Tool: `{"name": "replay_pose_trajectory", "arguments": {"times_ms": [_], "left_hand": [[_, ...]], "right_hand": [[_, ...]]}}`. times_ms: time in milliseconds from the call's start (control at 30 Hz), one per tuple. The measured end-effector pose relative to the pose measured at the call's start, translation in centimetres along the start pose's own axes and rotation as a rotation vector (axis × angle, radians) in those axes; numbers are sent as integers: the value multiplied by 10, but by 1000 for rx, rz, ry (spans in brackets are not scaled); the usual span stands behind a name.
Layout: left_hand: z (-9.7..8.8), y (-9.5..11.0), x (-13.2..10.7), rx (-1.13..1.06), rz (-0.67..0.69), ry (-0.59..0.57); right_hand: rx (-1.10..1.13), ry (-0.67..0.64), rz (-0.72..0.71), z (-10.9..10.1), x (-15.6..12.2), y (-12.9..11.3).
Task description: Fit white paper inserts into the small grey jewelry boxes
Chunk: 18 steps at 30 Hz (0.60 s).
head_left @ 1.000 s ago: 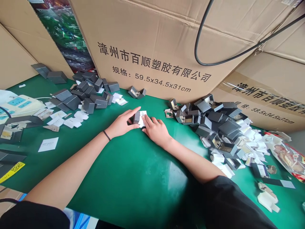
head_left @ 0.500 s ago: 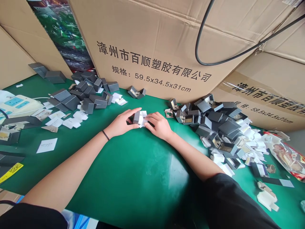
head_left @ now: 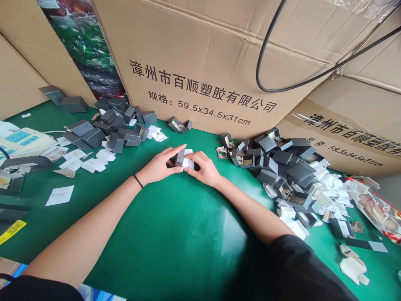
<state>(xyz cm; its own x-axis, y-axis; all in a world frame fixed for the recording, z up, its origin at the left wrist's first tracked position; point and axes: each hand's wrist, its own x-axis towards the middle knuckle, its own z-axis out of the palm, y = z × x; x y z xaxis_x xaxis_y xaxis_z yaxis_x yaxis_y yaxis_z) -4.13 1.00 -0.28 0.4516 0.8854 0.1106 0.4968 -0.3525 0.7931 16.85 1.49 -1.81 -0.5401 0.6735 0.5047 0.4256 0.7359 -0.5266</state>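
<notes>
Big printed cardboard cartons [head_left: 200,71] wall off the far edge of the green tabletop [head_left: 175,234], a black cable [head_left: 266,46] looping across them. A heap of grey boxes and white inserts [head_left: 291,175] fills the right side, a smaller pile of grey boxes [head_left: 109,125] sits toward the far left corner, and a power strip [head_left: 21,140] lies at the left edge. Near the middle, my left hand [head_left: 158,165] has its grip clamped on a small grey box [head_left: 179,158]. My right hand [head_left: 203,167], flat on the white insert [head_left: 188,162] a second ago, has curled its fingers around it, pinching it against the box.
</notes>
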Motion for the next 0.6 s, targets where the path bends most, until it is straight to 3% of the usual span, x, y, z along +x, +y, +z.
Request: {"name": "replay_pose_trajectory", "arguments": {"times_ms": [200,333,600], "left_hand": [[-2,1,1,-12,1,-12],[-2,0,2,-2,-12,-24],[-1,-2,3,-10,-13,-31]], "right_hand": [[-53,-35,-69,-6,7,3],[-87,-126,-107,-7,14,5],[-222,-293,-51,-4,17,0]]}}
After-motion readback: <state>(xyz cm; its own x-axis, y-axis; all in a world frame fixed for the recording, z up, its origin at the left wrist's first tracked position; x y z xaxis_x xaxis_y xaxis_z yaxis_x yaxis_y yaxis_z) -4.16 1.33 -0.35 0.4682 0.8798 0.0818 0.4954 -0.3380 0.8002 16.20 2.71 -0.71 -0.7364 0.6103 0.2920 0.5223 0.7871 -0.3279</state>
